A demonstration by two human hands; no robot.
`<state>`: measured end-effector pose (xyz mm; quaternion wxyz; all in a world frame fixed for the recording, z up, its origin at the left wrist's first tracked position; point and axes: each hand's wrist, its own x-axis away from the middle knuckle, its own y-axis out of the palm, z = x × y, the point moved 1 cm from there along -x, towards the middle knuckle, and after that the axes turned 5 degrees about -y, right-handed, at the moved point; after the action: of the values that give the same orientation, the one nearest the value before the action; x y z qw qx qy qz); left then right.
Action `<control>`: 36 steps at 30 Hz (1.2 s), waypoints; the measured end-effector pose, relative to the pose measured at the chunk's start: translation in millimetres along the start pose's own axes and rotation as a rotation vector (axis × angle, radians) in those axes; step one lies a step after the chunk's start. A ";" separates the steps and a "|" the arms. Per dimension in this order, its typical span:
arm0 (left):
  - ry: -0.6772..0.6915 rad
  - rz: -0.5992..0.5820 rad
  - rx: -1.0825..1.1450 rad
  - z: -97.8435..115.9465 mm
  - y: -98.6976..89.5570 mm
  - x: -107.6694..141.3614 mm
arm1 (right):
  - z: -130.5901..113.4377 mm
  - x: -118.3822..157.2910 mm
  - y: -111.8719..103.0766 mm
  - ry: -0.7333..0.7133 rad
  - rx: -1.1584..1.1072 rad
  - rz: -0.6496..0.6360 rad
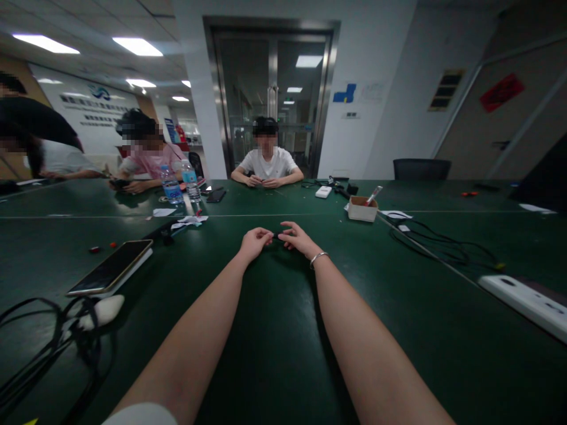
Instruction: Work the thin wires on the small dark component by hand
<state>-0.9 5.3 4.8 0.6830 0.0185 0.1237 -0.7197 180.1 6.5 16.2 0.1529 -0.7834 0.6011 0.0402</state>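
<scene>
Fingers (267,237) of the left hand (254,244) are pinched on a small black object (275,236) above the counter (274,330), short of its far edge; right hand (301,241) closure unclear. Judged light, stiff; best held by its ends.

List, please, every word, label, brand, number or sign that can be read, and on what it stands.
No text is readable with certainty.
Wall sign: character lines below a blue emblem, too blurred.
Left bottle label: too blurred.
Right bottle label: too blurred.
Red sign on the door: too blurred.
Small plate beside the glass door: too small.
Held black object: none visible.
</scene>
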 end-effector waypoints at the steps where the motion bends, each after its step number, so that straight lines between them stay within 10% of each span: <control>1: -0.001 -0.003 -0.002 -1.0 0.0 -0.6 | 0.4 -0.8 0.7 0.023 0.015 0.003; 36: -0.059 -0.010 0.118 7.8 1.2 4.1 | -8.3 4.9 0.5 0.017 0.008 0.011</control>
<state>1.1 -0.4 11.4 0.6806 0.0370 0.0610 -0.7292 179.9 -0.5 22.8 0.1504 -0.7797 0.6070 0.0320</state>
